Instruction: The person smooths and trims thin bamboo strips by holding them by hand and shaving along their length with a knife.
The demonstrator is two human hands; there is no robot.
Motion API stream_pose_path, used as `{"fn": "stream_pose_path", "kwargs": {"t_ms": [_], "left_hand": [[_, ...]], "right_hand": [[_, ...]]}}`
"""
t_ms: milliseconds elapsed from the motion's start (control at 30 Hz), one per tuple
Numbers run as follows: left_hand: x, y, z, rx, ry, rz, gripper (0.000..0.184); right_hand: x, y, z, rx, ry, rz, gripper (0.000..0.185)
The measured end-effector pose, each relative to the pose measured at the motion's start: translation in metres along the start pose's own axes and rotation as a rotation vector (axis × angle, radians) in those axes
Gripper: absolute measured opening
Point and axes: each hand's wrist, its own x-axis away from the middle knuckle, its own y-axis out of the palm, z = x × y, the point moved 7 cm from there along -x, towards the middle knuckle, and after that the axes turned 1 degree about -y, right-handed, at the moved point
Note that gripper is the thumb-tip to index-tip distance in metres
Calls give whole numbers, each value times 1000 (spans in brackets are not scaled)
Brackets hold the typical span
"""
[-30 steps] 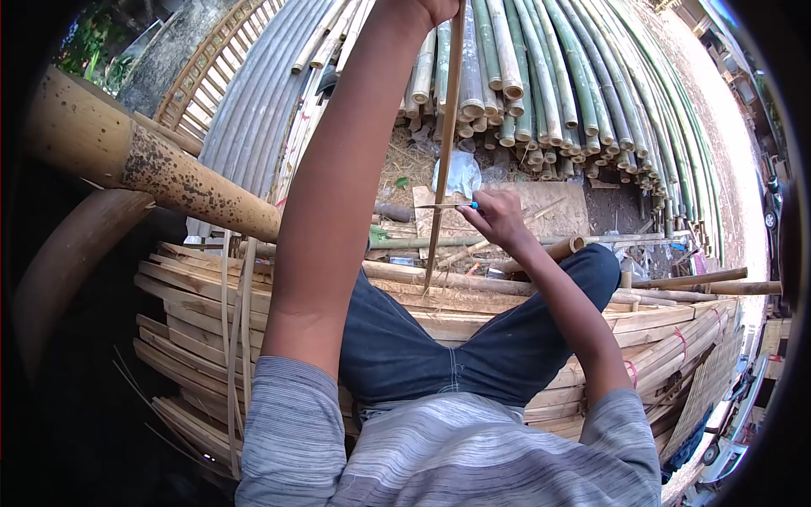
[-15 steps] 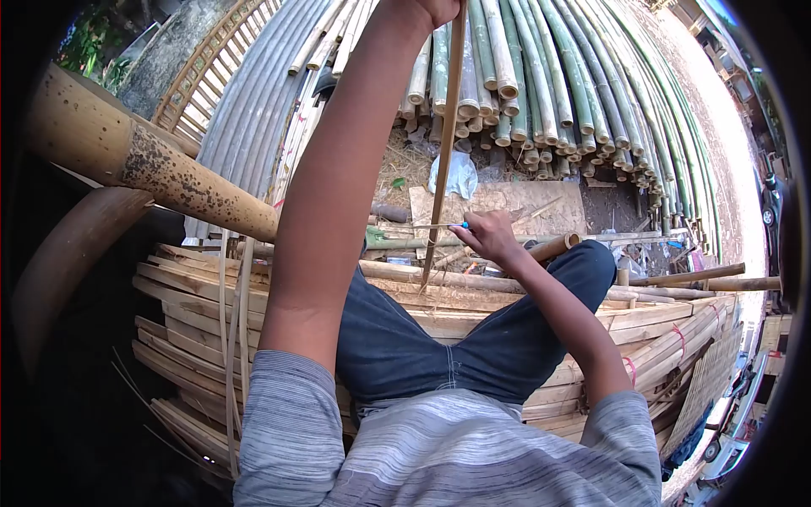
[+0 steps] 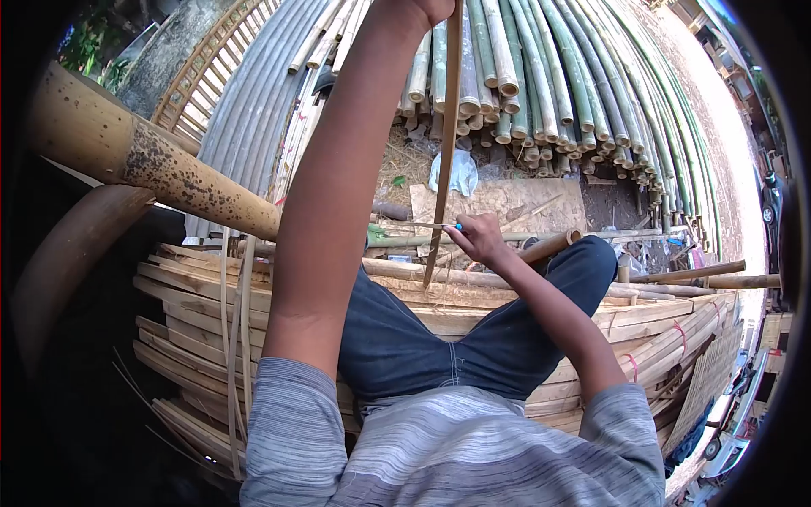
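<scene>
A long, narrow bamboo strip (image 3: 449, 127) stands nearly upright in front of me, its lower end near the stacked wood between my legs. At the top edge of the view, my left hand (image 3: 435, 8) is closed around the strip; part of the hand is cut off. My right hand (image 3: 478, 237) is closed on a knife (image 3: 422, 224) with a blue part at its handle. The thin blade points left and lies across the strip, touching it or very close to it.
Many green bamboo poles (image 3: 583, 93) are piled ahead. Stacked wooden slats (image 3: 198, 287) lie beneath and beside me. A thick bamboo pole (image 3: 182, 182) juts in from the left. A pale plastic bag (image 3: 457, 173) lies on the ground near a flat board (image 3: 549, 198).
My right hand and the knife have shifted slightly left and down along the strip. My left hand has moved slightly left and still holds the strip.
</scene>
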Motion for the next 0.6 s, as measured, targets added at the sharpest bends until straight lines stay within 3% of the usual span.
{"fn": "stream_pose_path", "kwargs": {"t_ms": [100, 267, 467, 600], "left_hand": [[-4, 0, -2, 21, -16, -13, 49], [-4, 7, -2, -2, -15, -17, 48], [-3, 6, -2, 50, -20, -64, 48], [1, 0, 5, 35, -5, -38, 47]], "right_hand": [[-11, -7, -6, -23, -98, -65, 45], [-34, -64, -13, -156, 5, -179, 43], [-57, -89, -12, 84, -159, -91, 33], [-59, -80, -9, 156, -74, -253, 28]]}}
